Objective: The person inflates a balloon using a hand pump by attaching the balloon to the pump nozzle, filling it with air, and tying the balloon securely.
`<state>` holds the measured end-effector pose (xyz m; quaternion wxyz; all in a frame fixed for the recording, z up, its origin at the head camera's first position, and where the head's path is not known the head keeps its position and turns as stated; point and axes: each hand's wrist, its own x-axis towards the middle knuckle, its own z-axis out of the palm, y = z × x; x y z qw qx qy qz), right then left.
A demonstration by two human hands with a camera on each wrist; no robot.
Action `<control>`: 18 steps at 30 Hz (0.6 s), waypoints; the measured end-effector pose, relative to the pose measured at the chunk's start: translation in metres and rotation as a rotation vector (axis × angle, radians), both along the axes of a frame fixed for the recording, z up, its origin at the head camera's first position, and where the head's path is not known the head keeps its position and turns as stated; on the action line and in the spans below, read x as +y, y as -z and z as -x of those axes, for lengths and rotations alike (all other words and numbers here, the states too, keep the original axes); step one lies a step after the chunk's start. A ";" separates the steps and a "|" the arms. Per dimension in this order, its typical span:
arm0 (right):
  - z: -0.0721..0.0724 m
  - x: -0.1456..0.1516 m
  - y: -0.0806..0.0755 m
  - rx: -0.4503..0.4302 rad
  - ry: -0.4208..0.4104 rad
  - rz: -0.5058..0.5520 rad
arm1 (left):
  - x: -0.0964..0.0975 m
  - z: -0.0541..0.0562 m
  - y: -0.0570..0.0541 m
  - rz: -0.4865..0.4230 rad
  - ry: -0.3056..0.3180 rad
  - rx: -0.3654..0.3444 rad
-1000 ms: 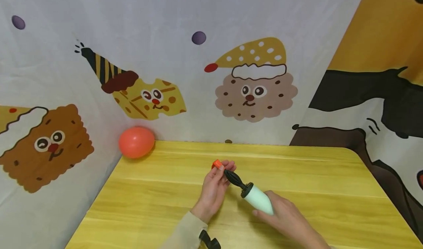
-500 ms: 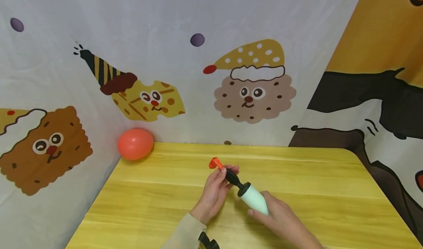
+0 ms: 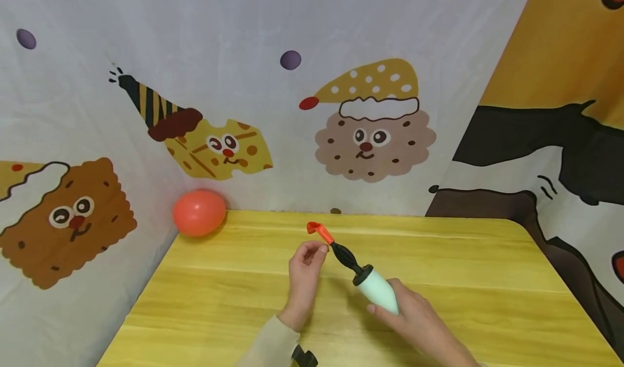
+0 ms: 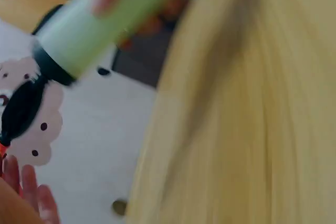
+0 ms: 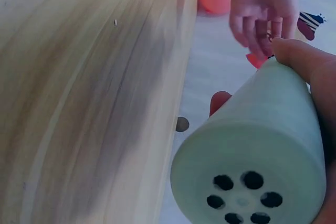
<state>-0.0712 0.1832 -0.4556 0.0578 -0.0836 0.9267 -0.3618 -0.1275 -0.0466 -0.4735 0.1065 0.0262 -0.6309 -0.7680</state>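
Observation:
My right hand (image 3: 414, 315) grips the mint-green barrel of a balloon pump (image 3: 378, 290), fingers and thumb wrapped round it. Its black ribbed nozzle points up and left, and a limp red balloon (image 3: 323, 233) sits over the nozzle's tip, its end folded over. My left hand (image 3: 303, 280) is just left of the nozzle, fingers loosely bent, seemingly holding nothing. In the left wrist view the pump (image 4: 79, 35) is blurred, with fingertips (image 4: 30, 184) below the nozzle. The right wrist view shows the holed base of the pump (image 5: 241, 202) close up.
An inflated red balloon (image 3: 200, 213) rests at the table's back left corner. The wood-grain table (image 3: 219, 302) meets a cartoon-printed cloth wall (image 3: 273, 194) along its back edge. A black wrist device (image 3: 304, 356) shows by the left sleeve.
My left fingers have come off the red balloon's neck and drawn back to the left. More of the limp balloon now shows on the nozzle. My right hand keeps its grip on the pump.

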 end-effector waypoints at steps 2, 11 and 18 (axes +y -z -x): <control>-0.001 0.001 0.000 0.002 0.004 -0.004 | -0.003 0.002 0.002 0.224 -0.075 0.120; -0.002 -0.001 -0.001 -0.011 0.021 0.009 | -0.008 0.007 -0.002 0.131 -0.060 0.043; 0.000 -0.003 -0.001 -0.003 0.018 0.011 | -0.007 0.007 -0.005 0.213 -0.072 0.083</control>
